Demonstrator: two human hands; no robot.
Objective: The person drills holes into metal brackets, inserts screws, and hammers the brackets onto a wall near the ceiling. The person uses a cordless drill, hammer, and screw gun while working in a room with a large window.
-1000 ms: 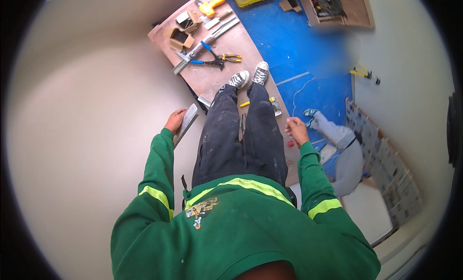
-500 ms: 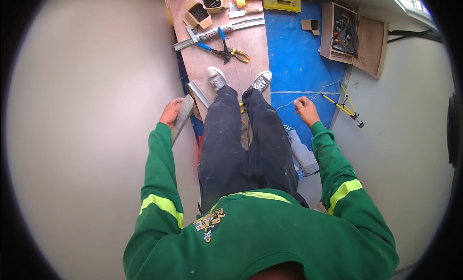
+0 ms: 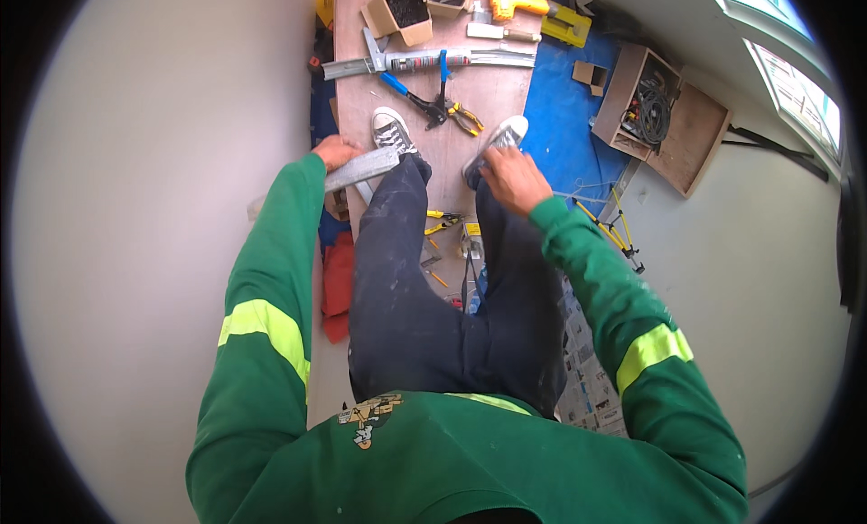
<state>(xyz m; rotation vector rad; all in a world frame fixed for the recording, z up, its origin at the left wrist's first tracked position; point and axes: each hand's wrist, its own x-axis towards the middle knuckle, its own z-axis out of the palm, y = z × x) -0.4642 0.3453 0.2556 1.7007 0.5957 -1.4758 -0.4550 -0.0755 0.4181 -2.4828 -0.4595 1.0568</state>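
Observation:
My left hand [image 3: 337,152] is closed around a grey metal channel [image 3: 363,168], which slants from beside the wall to my left knee. My right hand [image 3: 517,181] hangs in front of my right shoe. Its fingers are curled together, and whatever may be in them is hidden. Beyond my feet, a black hand tool with blue handles [image 3: 427,104] lies spread on a wooden board [image 3: 497,82]. Yellow-and-black pliers [image 3: 465,119] rest beside it. Farther off, a sealant cartridge [image 3: 423,62] lies along several metal profiles [image 3: 501,58].
Open cardboard boxes of dark screws [image 3: 406,8], a putty knife [image 3: 501,31] and an orange-yellow tool [image 3: 517,0] sit at the far end. On the right are a wooden case with cables [image 3: 648,113] and a yellow tripod [image 3: 617,226]. Walls stand on both sides.
The left hand has raised the channel and swung its end inward to the right. My right hand has moved left, in front of my right leg. The view has shifted slightly.

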